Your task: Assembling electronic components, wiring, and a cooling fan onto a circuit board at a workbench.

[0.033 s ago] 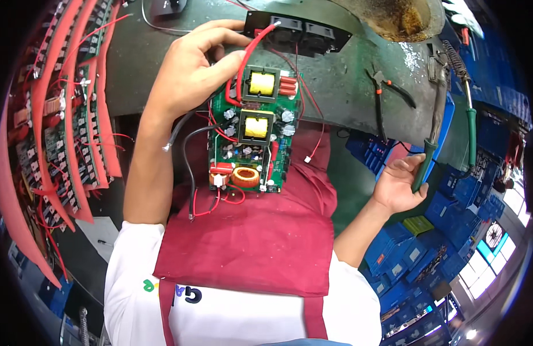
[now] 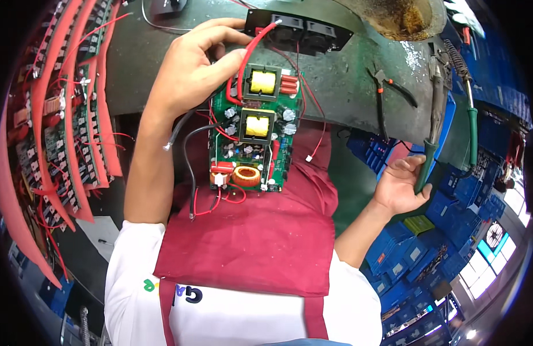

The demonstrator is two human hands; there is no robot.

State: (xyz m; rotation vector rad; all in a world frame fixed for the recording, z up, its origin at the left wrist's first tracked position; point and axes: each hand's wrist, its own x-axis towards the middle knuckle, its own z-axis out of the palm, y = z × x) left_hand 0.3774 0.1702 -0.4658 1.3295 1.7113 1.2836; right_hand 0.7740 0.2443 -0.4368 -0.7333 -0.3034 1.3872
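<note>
My left hand (image 2: 188, 72) is curled at the left end of a black socket panel (image 2: 341, 36). Its fingertips are partly hidden there, and the thumb lies beside a thick red wire (image 2: 241, 72). Below the panel, a green circuit board (image 2: 225, 153) with yellow transformers and a copper ring coil reaches past the bench edge over my apron. Black wires (image 2: 187, 150) with bare ends hang off its left side. At the right, my right hand (image 2: 399, 187) is closed loosely round the green handle of a soldering iron (image 2: 428, 164), whose dark shaft points away over the bench.
Pliers (image 2: 379, 92) lie on the bench (image 2: 341, 86) left of the iron. A second green-handled iron (image 2: 472, 132) is farther right, with a stained metal bowl (image 2: 387, 20) at the back. Boards between pink foam sheets (image 2: 53, 115) stand left; blue bins (image 2: 393, 248) fill the lower right.
</note>
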